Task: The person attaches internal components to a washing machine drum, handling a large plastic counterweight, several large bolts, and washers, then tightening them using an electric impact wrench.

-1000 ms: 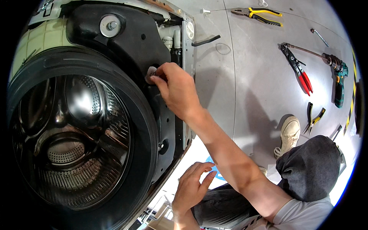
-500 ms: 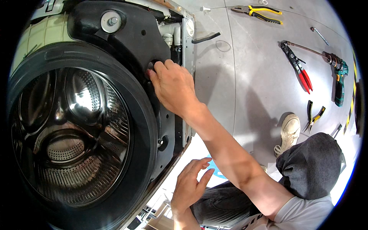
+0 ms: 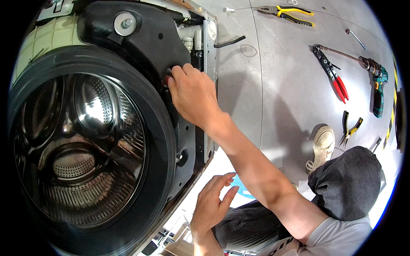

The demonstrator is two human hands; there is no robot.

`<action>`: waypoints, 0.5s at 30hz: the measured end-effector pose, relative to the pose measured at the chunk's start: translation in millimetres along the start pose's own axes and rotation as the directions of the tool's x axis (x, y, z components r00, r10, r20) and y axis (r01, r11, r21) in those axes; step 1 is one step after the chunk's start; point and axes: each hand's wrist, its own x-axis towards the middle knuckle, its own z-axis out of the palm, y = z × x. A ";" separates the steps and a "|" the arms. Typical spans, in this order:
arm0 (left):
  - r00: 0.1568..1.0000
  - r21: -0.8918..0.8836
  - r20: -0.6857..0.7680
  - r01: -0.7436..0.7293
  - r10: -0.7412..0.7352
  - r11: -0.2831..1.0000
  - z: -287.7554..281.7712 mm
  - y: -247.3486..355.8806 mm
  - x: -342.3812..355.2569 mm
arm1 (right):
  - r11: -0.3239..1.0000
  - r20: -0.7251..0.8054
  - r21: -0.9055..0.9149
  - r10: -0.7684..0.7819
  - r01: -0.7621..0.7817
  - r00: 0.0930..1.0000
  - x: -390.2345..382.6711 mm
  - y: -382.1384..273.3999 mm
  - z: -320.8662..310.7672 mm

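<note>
A front-load washing machine with its front off stands at the left, its steel drum point(image 3: 73, 166) ringed by a black rubber door gasket point(image 3: 160, 141). Around the gasket curves a black counterweight point(image 3: 147, 47), with a bolt and wide washer point(image 3: 125, 23) at its top and another bolt point(image 3: 179, 157) in a lower recess. My right hand point(image 3: 194, 96) reaches to a recess on the counterweight's right side, its fingers bent and pinched there. Whatever they grip is hidden. My left hand point(image 3: 211, 205) hovers below my right forearm, fingers loosely apart, holding nothing.
On the grey floor lie yellow-black pliers point(image 3: 292, 15), red-handled pliers point(image 3: 331, 74), a cordless drill point(image 3: 376, 87) with a long bit, small yellow-black pliers point(image 3: 350, 129) and a metal bolt point(image 3: 355, 39). A black hose piece point(image 3: 229, 42) lies beside the cabinet's metal edge point(image 3: 210, 55).
My right hand stays at the same recess, its fingers and wrist turned very slightly. The left hand is nearly still. The view has shifted a little.
</note>
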 end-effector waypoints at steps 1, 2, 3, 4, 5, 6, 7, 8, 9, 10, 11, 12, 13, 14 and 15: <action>1.000 0.009 0.001 0.003 -0.003 1.000 -0.4 1.4 0.2 | 1.000 0.059 -0.016 0.021 -0.020 0.998 0.8 1.0 -0.2; 1.000 0.016 -0.001 0.006 -0.006 1.000 -0.8 2.1 0.4 | 0.999 0.120 -0.033 0.040 -0.036 0.992 2.8 0.4 -1.1; 1.000 0.019 -0.004 0.005 -0.005 1.000 -1.2 2.5 0.3 | 0.997 0.180 -0.050 0.060 -0.052 0.982 3.7 -0.1 -1.6; 1.000 0.022 -0.007 0.005 -0.005 1.000 -1.7 2.8 0.1 | 0.997 0.126 -0.047 0.069 -0.063 0.990 2.6 -0.8 -1.5; 1.000 0.025 -0.012 0.005 -0.005 1.000 -2.0 3.1 -0.5 | 0.996 0.071 -0.042 0.077 -0.074 0.994 0.6 -2.2 -1.4; 1.000 0.023 -0.015 -0.022 0.022 1.000 -1.5 1.5 -0.5 | 0.996 0.017 -0.036 0.085 -0.085 0.996 -0.7 -3.1 -1.0; 0.999 0.020 -0.019 -0.049 0.049 0.999 -0.5 -1.6 0.0 | 0.998 0.020 -0.037 0.057 -0.056 0.998 -0.6 -2.4 0.0; 0.997 0.019 -0.021 -0.076 0.077 0.997 0.2 -2.7 0.0 | 0.999 0.022 -0.040 0.030 -0.029 0.999 0.7 -0.5 0.1; 0.998 0.018 -0.023 -0.059 0.059 0.998 0.2 -1.7 -0.6 | 0.999 0.023 -0.042 0.002 -0.001 1.000 1.9 0.7 0.2; 0.999 0.018 -0.024 -0.041 0.041 0.999 0.0 -0.1 -1.4 | 0.999 0.043 -0.052 0.001 0.001 0.999 3.1 1.2 0.3; 0.999 0.015 -0.026 -0.022 0.023 1.000 -0.1 0.4 -1.6 | 0.998 0.065 -0.063 -0.001 0.005 0.998 3.9 1.7 1.2; 0.999 0.017 -0.028 -0.017 0.017 1.000 -0.6 0.6 -1.6 | 0.997 0.086 -0.074 -0.002 0.008 0.996 4.1 1.9 2.0; 0.999 0.020 -0.030 -0.012 0.012 1.000 -1.4 0.7 -1.5 | 0.999 0.055 -0.052 0.005 -0.002 0.998 2.8 2.1 2.5; 0.999 0.022 -0.032 -0.007 0.008 1.000 -1.8 1.2 -1.7 | 0.999 0.023 -0.030 0.012 -0.011 1.000 0.9 2.0 2.2; 0.999 0.019 -0.031 -0.013 0.013 1.000 -1.9 2.0 -2.0 | 1.000 -0.008 -0.008 0.019 -0.019 1.000 -0.3 2.0 1.7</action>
